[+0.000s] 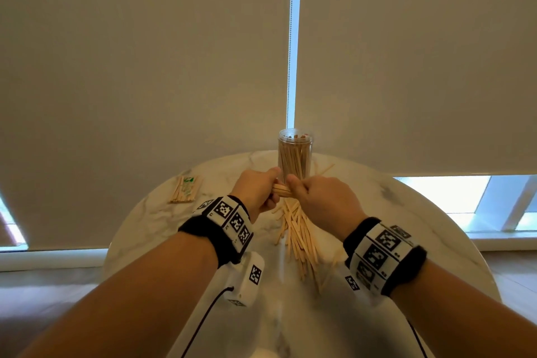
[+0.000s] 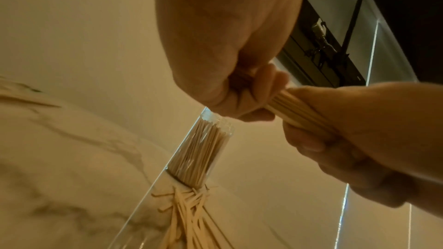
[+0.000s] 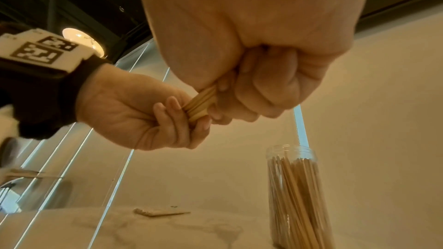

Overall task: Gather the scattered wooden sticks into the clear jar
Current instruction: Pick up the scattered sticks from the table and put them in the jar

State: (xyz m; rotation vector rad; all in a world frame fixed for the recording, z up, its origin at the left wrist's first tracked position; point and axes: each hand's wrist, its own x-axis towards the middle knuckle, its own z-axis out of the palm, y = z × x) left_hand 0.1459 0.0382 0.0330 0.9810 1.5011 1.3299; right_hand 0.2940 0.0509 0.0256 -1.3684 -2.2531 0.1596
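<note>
A clear jar (image 1: pixel 295 154) stands upright at the far side of the round marble table (image 1: pixel 392 212), well filled with wooden sticks; it also shows as the jar (image 2: pixel 201 148) and the jar (image 3: pixel 294 186). Just in front of it my left hand (image 1: pixel 258 190) and right hand (image 1: pixel 315 195) both grip one bundle of sticks (image 1: pixel 281 190), held above the table. The bundle (image 3: pixel 199 103) runs from my left fist (image 3: pixel 167 118) into my right fist (image 3: pixel 251 86). Several loose sticks (image 1: pixel 297 238) lie fanned on the table below my hands.
A small packet of sticks (image 1: pixel 184 189) lies at the table's far left. A white device with a black cable (image 1: pixel 247 279) sits under my left wrist. Roller blinds hang close behind the table.
</note>
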